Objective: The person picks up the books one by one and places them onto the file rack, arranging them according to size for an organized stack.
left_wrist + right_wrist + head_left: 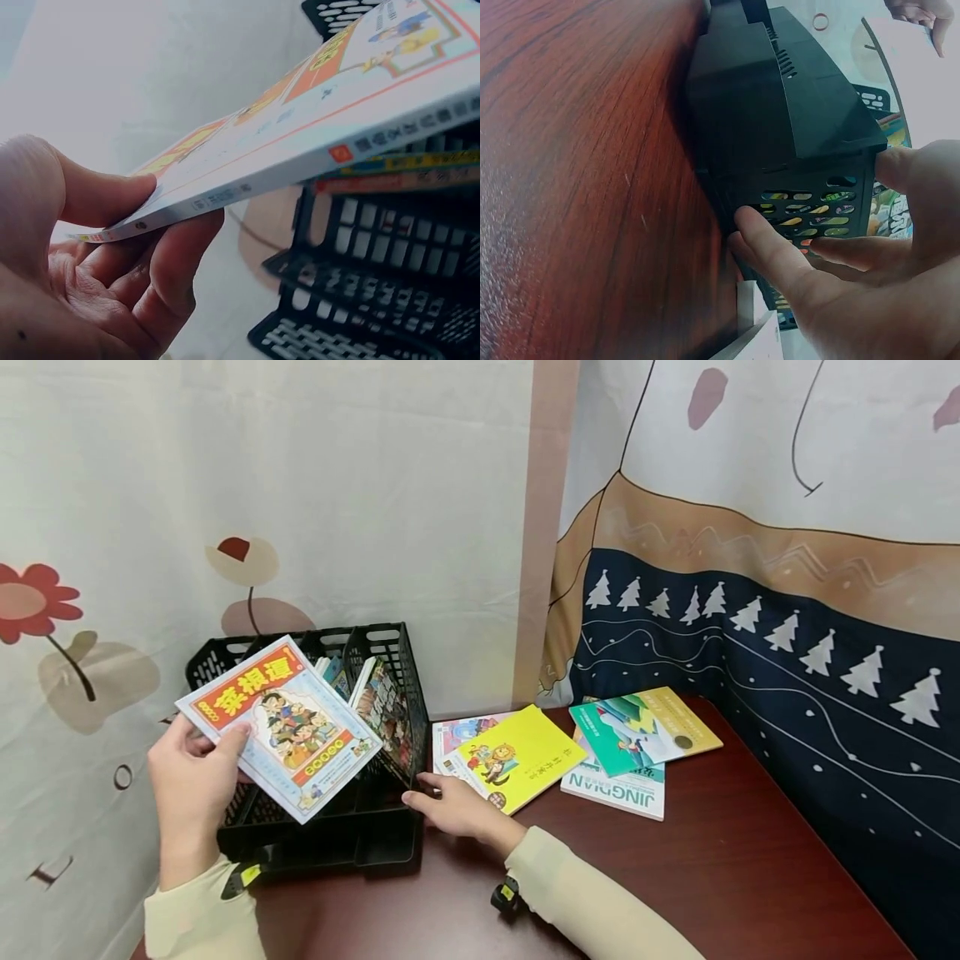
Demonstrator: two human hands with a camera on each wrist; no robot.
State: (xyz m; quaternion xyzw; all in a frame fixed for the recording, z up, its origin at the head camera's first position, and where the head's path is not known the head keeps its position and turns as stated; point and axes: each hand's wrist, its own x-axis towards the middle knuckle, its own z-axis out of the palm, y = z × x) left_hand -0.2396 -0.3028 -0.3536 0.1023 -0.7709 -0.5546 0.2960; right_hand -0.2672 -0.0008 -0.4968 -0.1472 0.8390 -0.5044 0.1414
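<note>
My left hand (197,777) pinches a thin picture book (300,727) by its left edge, thumb on the cover and fingers beneath. The book, pale blue with a red and yellow title, is held tilted over the black file rack (390,843) and hides part of it. In the left wrist view, its white spine (277,184) faces the camera. My right hand (468,810) holds the rack's right side wall near the front corner. In the right wrist view, the thumb lies at the wall's edge and the fingers (769,247) rest against the slotted outer face.
Several books stand inside the rack, among them thick ones (386,706) in the right compartment. On the table (720,877), a yellow book (525,756) overlaps a pink one beside the rack. Farther right, a green and gold book (637,727) lies on a white one (622,793). Curtains hang behind.
</note>
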